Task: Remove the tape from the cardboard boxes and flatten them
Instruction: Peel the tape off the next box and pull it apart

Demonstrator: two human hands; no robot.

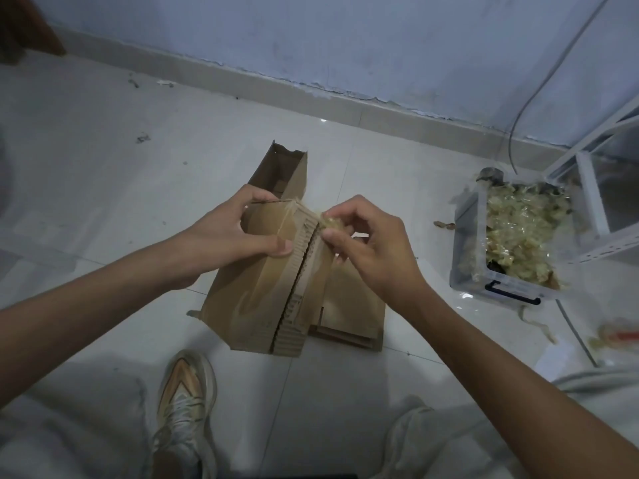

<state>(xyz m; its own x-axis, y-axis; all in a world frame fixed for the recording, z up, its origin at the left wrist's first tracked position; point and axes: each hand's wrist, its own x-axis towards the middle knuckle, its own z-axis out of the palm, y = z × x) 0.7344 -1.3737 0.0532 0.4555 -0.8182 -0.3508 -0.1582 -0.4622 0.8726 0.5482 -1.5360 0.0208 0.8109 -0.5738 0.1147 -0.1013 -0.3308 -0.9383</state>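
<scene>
- Left hand (238,233): grips the upper left edge of the cardboard box (262,288), thumb pressed on its near face, fingers curled over the top; fingertips hidden behind the flap.
- Cardboard box: stands tilted on the tiled floor (103,167) between the hands, corrugated edges exposed along a central seam; base partly cut off by the flattened cardboard (349,316) lying under and just right of it.
- Second box (281,171): open-topped, behind the first, lower part hidden.
- Tape (330,223): crumpled yellowish wad at the seam's top, mostly covered by fingers.
- Right hand (373,243): pinches the tape wad.
- Shoe (183,402): near edge, below the box.
- Clear plastic bin (477,257): right, holds a heap of crumpled tape; contents blurred.
</scene>
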